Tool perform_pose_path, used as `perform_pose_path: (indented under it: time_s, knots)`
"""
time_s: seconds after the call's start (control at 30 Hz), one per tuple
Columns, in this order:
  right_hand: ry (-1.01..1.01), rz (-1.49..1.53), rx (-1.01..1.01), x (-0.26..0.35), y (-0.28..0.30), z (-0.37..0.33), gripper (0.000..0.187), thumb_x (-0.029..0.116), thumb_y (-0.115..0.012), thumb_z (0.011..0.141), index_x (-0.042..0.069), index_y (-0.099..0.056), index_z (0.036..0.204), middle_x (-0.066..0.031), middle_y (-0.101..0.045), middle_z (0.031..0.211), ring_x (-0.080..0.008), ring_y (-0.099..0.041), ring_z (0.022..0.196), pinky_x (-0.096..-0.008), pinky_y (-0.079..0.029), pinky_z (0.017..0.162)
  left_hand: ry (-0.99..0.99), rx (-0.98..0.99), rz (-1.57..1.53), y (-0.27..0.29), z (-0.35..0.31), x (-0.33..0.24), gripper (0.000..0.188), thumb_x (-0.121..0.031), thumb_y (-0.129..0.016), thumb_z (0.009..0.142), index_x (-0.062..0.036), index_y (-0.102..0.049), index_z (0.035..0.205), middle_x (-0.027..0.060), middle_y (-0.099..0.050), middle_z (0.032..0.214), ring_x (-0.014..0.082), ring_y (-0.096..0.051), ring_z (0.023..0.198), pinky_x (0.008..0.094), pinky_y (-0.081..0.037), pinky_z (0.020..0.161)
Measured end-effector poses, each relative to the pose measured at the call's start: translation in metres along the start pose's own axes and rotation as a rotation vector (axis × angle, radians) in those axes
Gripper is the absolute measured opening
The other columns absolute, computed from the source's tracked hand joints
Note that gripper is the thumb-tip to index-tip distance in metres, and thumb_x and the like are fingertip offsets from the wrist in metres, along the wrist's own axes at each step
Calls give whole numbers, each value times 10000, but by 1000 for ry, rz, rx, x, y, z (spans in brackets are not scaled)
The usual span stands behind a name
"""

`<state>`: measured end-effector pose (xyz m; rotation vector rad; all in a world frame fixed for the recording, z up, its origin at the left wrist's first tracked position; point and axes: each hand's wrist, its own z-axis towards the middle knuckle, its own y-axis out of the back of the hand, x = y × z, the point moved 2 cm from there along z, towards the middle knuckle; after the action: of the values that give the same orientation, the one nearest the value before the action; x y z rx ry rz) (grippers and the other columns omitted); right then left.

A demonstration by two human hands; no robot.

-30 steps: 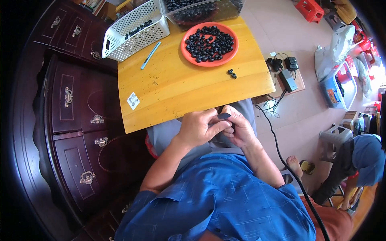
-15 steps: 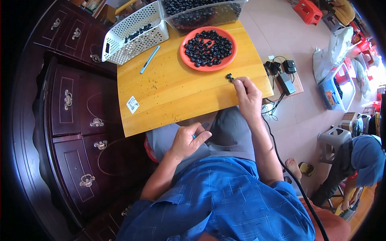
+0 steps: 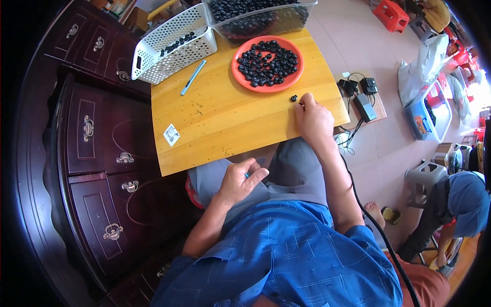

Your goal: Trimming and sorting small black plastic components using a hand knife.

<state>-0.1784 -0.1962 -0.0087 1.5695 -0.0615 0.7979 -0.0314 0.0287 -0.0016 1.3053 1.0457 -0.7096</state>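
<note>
My right hand [image 3: 314,122] rests near the right front of the wooden tabletop [image 3: 215,123], thumb and fingers pinched together. Just beyond its fingertips lies one small black round piece [image 3: 294,98] with a hole. Anything inside the pinch is hidden. Over my lap, off the table's front edge, my left hand [image 3: 238,181] is closed around a small teal thing [image 3: 248,175], mostly covered by the fingers. A red plate [image 3: 299,74] full of similar black pieces [image 3: 266,79] stands farther back on the table.
A white perforated basket [image 3: 179,62] with some black pieces and a clear bin [image 3: 255,31] full of them stand at the back. A slim blue pen-like tool [image 3: 193,78], a white label [image 3: 171,134] and dark crumbs lie on the table. Dark drawers [image 3: 87,128] flank the left; another person [image 3: 468,204] sits right.
Two black pieces lay by my right fingertips before; one shows now. My right fingers have drawn closer together. My left hand stays closed over my lap.
</note>
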Motion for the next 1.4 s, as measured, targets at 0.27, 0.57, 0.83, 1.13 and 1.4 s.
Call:
perform_pose_path:
  time_s: [0.27, 0.57, 0.83, 1.13, 1.4]
  knots:
    - [-224, 1495, 603, 0, 20, -78, 262, 330, -587, 1099, 82, -649, 1155, 74, -462, 763, -27, -344, 593, -187, -262, 523, -194, -180, -11, 1, 21, -40, 314, -90, -865, 850, -28, -742, 1132, -4, -507, 646, 95, -472, 591, 269, -396, 579]
    - [-176, 1625, 730, 10, -14, -106, 328, 414, -564, 1111, 107, -681, 1122, 95, -471, 750, -10, -361, 615, -192, -283, 524, -344, -221, 54, -13, 28, -50, 265, 24, -829, 835, -36, -762, 1084, -19, -562, 675, 76, -484, 589, 247, -398, 561]
    - [-229, 1574, 639, 17, -8, -105, 313, 392, -562, 1115, 105, -677, 1063, 91, -494, 761, -5, -383, 632, -192, -303, 534, -341, -235, 130, -16, 32, -54, 289, 55, -802, 812, -45, -746, 1077, 30, -617, 679, 157, -592, 584, 300, -496, 616]
    - [-361, 1729, 577, 29, -16, -107, 278, 349, -577, 1110, 123, -638, 959, 80, -509, 768, -8, -379, 625, -187, -296, 534, -427, -393, 255, -21, 35, -54, 198, 3, -836, 836, -50, -750, 1007, 70, -711, 774, 190, -640, 590, 315, -513, 583]
    - [-284, 1762, 598, 21, -17, -106, 287, 370, -595, 1101, 126, -634, 956, 84, -490, 749, -9, -372, 611, -185, -283, 525, -251, -291, 45, -16, 37, -51, 222, -66, -873, 842, -40, -693, 969, 14, -537, 638, 119, -512, 554, 283, -445, 552]
